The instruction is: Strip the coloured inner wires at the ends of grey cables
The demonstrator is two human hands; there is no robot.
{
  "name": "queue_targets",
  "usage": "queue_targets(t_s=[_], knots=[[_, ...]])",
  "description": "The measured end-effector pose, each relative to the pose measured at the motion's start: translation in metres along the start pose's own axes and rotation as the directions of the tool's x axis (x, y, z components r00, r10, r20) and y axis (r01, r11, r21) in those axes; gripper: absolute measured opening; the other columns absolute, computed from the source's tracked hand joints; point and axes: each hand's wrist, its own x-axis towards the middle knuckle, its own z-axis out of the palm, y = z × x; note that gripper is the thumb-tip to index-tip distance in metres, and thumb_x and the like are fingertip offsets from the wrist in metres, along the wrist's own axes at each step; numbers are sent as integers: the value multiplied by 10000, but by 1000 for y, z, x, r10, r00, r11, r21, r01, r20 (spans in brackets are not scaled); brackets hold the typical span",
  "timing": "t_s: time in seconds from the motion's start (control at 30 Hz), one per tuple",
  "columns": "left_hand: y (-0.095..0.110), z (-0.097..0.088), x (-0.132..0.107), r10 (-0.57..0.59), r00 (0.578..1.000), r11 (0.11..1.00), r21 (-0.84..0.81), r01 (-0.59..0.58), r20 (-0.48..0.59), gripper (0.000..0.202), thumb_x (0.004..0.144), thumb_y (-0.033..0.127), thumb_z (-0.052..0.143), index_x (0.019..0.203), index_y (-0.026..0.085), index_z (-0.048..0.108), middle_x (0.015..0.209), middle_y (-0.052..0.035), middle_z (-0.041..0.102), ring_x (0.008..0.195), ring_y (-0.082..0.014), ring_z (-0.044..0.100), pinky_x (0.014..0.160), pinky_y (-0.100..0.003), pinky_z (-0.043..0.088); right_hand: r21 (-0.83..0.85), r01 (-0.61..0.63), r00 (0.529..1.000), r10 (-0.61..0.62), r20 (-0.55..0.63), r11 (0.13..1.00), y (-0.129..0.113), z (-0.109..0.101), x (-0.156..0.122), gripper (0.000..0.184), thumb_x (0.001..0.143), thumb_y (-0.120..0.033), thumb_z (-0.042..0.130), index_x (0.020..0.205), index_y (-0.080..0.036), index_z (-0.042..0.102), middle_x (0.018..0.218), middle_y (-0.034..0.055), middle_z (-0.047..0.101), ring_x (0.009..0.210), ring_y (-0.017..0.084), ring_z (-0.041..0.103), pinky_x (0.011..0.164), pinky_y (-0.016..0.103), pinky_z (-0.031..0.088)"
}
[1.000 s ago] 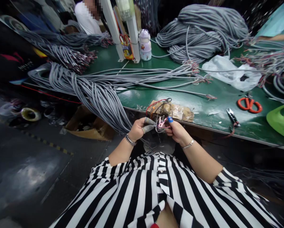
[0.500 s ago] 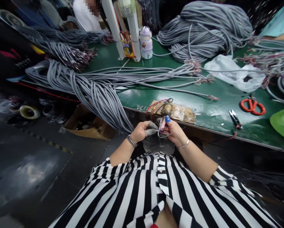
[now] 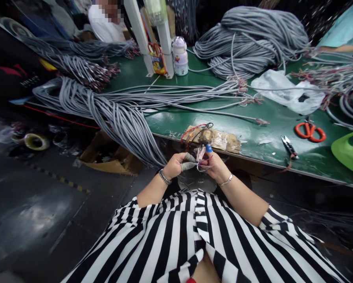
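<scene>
Just off the front edge of the bench, my left hand (image 3: 176,165) pinches the stripped end of a grey cable, its fingertips wrapped in grey tape. Facing it, my right hand (image 3: 217,167) grips the thin coloured wires (image 3: 200,155) fanning from that end; a blue cover sits on its thumb. Pale pink and purple strands show between the two hands. Behind them lies a worn wooden block (image 3: 223,140) with a brown lump and red and black leads on it. A bundle of grey cables (image 3: 126,125) hangs over the edge to the left.
The green bench (image 3: 176,120) also bears orange-handled scissors (image 3: 310,131), cutters (image 3: 289,147), a white plastic bag (image 3: 288,90), a green basket (image 3: 349,151), a lilac bottle (image 3: 180,57) and a large cable coil (image 3: 253,39). A cardboard box (image 3: 105,157) stands on the floor. Other people are across the bench.
The view has shifted slightly. My hands remain together at the wires, with only small finger movement.
</scene>
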Motion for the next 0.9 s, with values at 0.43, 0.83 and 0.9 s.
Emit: queue_targets(t_s=[0.43,0.83,0.9], knots=[[13,8,-53,13,998,1000,4,-14,57,325,675,412,839,749,114,733,645,-30,623,545,-115,591,514,-220,468,36,-33,999,33,-15,999,9,-27,-10,600,657,-752,678,759,-176,544,688,-9,603,400,13,185,358,179,67],[3,2,-44,133,987,990,-28,-136,-86,228,722,321,815,831,132,751,719,-29,625,634,-105,589,595,-210,476,-33,-82,991,85,102,996,-10,-7,-11,575,706,-742,637,776,-178,550,621,-31,542,400,23,167,379,187,28],[1,2,-38,126,987,992,-19,-128,-99,245,714,333,821,826,129,749,731,-36,644,647,-111,597,615,-219,488,-49,-53,995,57,85,997,-11,-3,-9,545,664,-685,721,737,-182,526,559,-62,457,410,24,167,389,182,38]])
